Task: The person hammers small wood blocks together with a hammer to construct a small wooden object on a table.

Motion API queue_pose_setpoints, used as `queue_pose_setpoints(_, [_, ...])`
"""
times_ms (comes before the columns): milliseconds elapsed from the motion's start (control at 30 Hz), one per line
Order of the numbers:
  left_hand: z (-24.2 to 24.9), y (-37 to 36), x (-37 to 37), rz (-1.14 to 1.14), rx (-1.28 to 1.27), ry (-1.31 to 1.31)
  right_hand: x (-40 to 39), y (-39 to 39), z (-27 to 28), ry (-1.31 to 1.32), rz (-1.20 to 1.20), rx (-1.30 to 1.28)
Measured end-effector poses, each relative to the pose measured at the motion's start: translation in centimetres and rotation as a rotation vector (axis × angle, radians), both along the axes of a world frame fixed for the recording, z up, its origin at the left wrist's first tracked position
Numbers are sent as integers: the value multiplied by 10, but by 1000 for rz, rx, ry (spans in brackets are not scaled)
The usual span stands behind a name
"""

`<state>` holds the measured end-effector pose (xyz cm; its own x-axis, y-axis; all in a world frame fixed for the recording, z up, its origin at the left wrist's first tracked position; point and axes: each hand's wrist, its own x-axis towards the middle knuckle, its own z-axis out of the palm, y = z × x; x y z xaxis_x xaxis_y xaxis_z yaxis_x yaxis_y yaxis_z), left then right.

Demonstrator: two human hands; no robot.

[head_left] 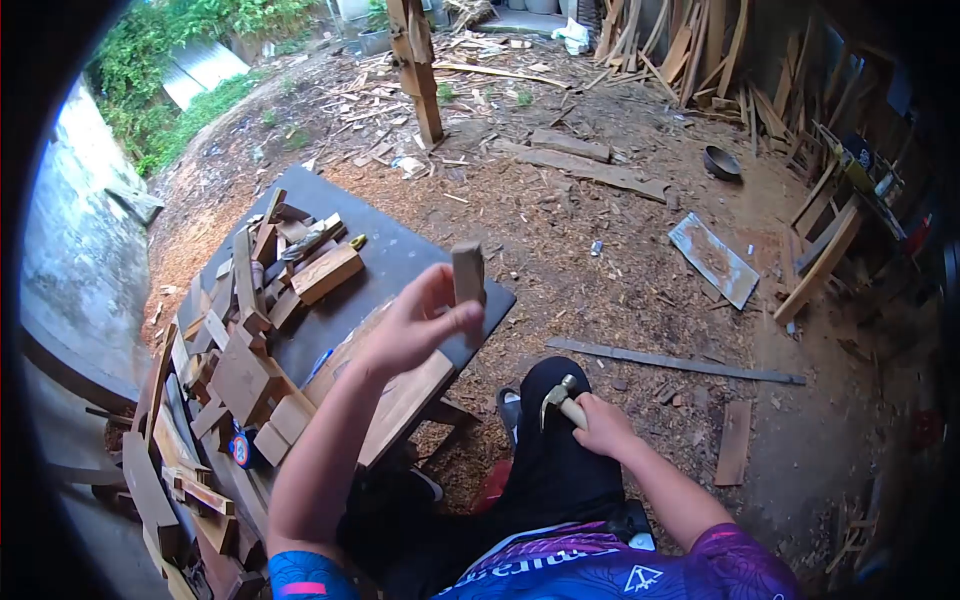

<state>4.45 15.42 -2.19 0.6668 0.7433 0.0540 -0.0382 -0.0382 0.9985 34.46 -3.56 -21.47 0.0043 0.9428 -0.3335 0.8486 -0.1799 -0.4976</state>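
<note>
Raised above the table's right edge, my left hand point(415, 325) grips a small wood block point(468, 272) upright between thumb and fingers. My right hand point(604, 424) is closed round the handle of a claw hammer point(566, 402), whose metal head lies over my knee. Below my left forearm a thick wooden board point(408, 398) rests on the near side of the dark table point(420, 240). Part of that board is hidden by the arm. A blue pen-like item point(319, 364) is beside the board.
Wood offcuts point(240, 370) are heaped over the table's left side, with a tape measure point(240, 448) among them. A wooden post point(416, 70) stands beyond the table. On the chip-strewn ground lie a long flat strip point(680, 361), a pale panel point(713, 258) and a bowl point(722, 163).
</note>
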Motion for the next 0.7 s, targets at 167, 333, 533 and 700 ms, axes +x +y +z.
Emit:
queue_pose_setpoints(167, [38,-78,-26,-54,63,157,-7,8,33,526,-12,107])
queue_pose_setpoints(333, [33,-140,-39,81,-223,77,-18,14,155,1044,19,-42])
queue_pose_setpoints(533, [33,-162,-30,124,-119,84,-34,39,225,845,393,444])
queue_pose_setpoints(700, [45,-173,-39,234,-77,239,-50,46,246,679,637,568])
